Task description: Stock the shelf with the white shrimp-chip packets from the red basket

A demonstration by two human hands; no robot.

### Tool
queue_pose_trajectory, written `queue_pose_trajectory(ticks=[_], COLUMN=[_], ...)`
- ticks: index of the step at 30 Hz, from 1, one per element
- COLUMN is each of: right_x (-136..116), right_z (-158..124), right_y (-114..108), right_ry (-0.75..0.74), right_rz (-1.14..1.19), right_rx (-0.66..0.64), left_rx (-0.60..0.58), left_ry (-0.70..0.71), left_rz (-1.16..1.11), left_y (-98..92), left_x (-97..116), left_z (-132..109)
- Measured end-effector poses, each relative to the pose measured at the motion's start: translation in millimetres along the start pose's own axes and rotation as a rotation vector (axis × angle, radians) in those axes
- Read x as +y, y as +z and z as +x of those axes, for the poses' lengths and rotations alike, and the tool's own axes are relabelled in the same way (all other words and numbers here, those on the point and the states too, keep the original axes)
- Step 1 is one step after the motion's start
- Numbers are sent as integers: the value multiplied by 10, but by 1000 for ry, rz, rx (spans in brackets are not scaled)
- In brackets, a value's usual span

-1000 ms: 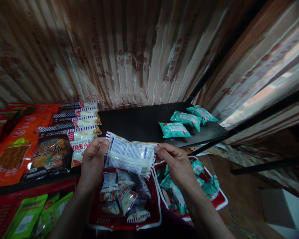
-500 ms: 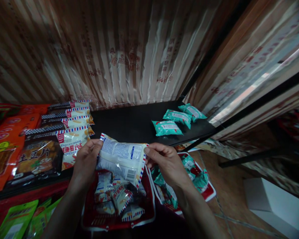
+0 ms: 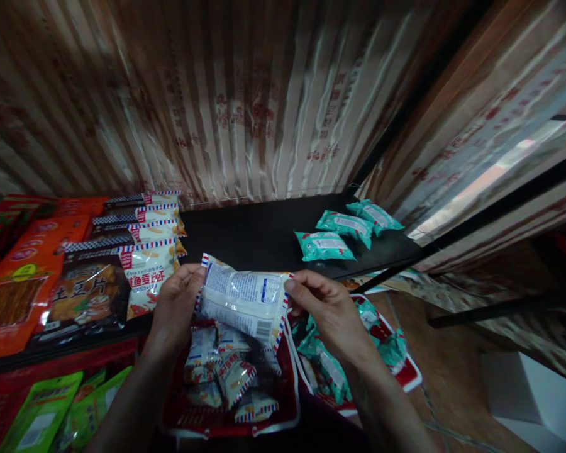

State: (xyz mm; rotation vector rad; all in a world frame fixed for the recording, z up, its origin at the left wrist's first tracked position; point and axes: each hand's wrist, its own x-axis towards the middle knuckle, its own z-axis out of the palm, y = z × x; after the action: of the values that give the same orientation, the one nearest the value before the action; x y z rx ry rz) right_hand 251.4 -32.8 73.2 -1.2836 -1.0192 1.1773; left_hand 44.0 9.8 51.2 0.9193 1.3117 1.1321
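Both left hand (image 3: 175, 306) and right hand (image 3: 331, 313) pinched the bag (image 3: 243, 301) by its ends above the basket (image 3: 290, 391); I judged it light, crushable, safest held there.

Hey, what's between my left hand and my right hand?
A white snack bag, printed back showing, is held between your left hand and right hand, in the head view.

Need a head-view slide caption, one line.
Left hand and right hand hold a white snack bag by its ends above a red basket of similar bags.
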Motion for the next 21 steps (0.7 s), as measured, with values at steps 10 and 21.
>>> queue_pose_trajectory(ticks=[10,21], right_x=[-22,-22], right_z=[19,15], right_y=[-3,1], right_ry=[-67,-191], right_rz=[-30,-89], right_rx=[73,129], left_rx=[12,65], left_ry=[93,179], left_rz=[-32,8], left_y=[-7,9], left_x=[33,100], left_z=[-5,-41])
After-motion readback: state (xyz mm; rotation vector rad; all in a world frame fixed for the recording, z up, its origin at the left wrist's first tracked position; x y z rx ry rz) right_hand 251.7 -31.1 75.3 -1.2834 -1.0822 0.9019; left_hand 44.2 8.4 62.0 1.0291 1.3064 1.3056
